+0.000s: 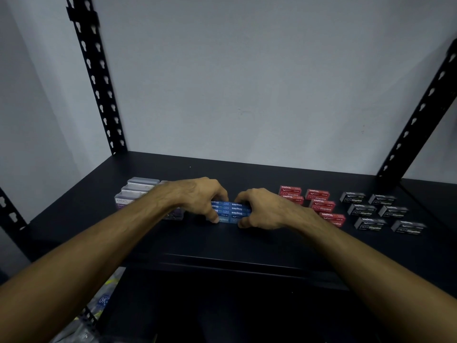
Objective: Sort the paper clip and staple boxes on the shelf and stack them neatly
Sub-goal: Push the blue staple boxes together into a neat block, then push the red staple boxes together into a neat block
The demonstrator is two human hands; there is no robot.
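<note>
Black metal shelf (247, 241), slotted uprights at the back corners, grey wall behind.

Blue staple boxes (231, 211): packed in a tight block at the middle of the shelf, two columns side by side, several rows deep, labels reading "Staples". Edges look flush; the exact count is hidden by the hands.

Left hand (197, 196): on the left side of the blue block, fingers curled over its top and left edge, thumb down at the front corner. It grips the block.

Right hand (262, 210): on the right side of the same block, fingers curled over the top edge, thumb at the front right corner. It also grips the block, so the boxes are pressed between both hands.

Clear paper clip boxes (138, 190): left of the blue block, in a row running front to back, partly covered by the left forearm.

Red staple boxes (319, 201): right of the blue block, loosely spaced, some overlapping, behind the right wrist.

Black staple boxes (378, 211): far right, two loose columns, each box apart from its neighbours.
</note>
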